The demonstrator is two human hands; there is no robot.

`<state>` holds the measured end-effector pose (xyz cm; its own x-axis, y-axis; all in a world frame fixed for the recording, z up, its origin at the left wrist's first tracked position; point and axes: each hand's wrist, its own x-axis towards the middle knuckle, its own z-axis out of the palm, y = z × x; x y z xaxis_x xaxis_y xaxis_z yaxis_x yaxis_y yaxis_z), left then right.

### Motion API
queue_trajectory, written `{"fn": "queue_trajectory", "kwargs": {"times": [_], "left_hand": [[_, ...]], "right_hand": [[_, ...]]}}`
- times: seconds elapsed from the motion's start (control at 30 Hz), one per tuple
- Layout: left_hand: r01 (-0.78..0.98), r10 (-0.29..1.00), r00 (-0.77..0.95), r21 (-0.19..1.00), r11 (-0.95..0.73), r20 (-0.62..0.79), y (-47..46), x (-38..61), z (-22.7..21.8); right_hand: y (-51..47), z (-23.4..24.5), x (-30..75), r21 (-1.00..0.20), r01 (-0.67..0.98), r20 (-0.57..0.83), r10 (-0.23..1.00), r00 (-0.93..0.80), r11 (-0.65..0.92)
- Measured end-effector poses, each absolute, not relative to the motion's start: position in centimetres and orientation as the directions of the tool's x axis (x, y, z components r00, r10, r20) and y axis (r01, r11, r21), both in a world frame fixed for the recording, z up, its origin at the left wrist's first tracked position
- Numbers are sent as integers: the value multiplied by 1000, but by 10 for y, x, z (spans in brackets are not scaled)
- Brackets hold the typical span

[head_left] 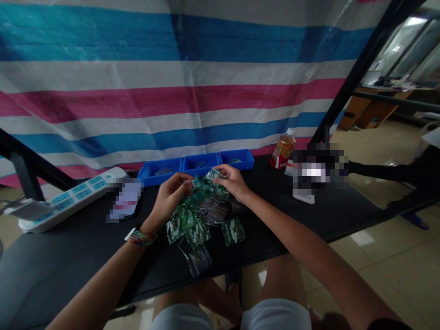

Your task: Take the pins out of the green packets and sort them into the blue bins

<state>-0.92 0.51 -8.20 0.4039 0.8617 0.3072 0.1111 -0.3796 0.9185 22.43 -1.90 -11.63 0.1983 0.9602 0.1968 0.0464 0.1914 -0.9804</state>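
A heap of small clear and green plastic packets (201, 220) lies on the black table (68, 256) in front of me. My left hand (170, 197) is closed, its fingers pinching the top of a green packet (197, 185) above the heap. My right hand (232, 181) is closed on the other end of the same packet, near a clear packet (213, 174). A woven band sits on my left wrist. One grey packet (198, 260) hangs at the table's front edge.
Three blue bins (197, 165) line the back of the table. A white power strip (65, 199) lies at the left, a bottle of amber drink (282, 151) at the right. A striped tarp hangs behind. Tiled floor (388, 256) on the right.
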Motion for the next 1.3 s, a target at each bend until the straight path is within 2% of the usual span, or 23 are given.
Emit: {"fn": "queue_trajectory", "kwargs": {"times": [0.1, 0.2, 0.3, 0.47, 0.57, 0.7, 0.9, 1.03, 1.17, 1.3], "left_hand": [[239, 812, 489, 846, -476, 319, -3, -5, -85], [320, 762, 528, 744, -587, 374, -6, -2, -88], [348, 766, 491, 713, -609, 415, -5, -2, -91], [305, 811, 481, 803, -511, 334, -2, -3, -91], [226, 828, 486, 875, -427, 278, -4, -3, -88], [179, 845, 475, 913, -367, 246, -7, -1, -85], [168, 817, 521, 909, -381, 246, -4, -4, -91], [236, 817, 530, 885, -400, 228, -4, -4, -91], [249, 840, 527, 921, -299, 130, -4, -2, -90], [91, 848, 521, 981, -172, 100, -3, -1, -88]], "right_hand": [[-25, -115, 212, -973, -161, 137, 976, 168, 164], [-32, -113, 202, -964, -219, 120, 983, 140, 149], [-37, -109, 196, -959, -242, 124, 984, 124, 151], [-41, -103, 195, -948, -266, 154, 983, 96, 174], [-41, -103, 196, -950, -293, 108, 994, 18, 109], [-41, -104, 197, -933, -357, 60, 995, -74, 30], [-42, -104, 196, -947, -304, 135, 987, -81, 105], [-40, -107, 197, -955, -208, 221, 975, -26, 211], [-38, -108, 200, -926, -73, 370, 929, 20, 370], [-41, -108, 202, -870, 20, 493, 870, -21, 493]]}}
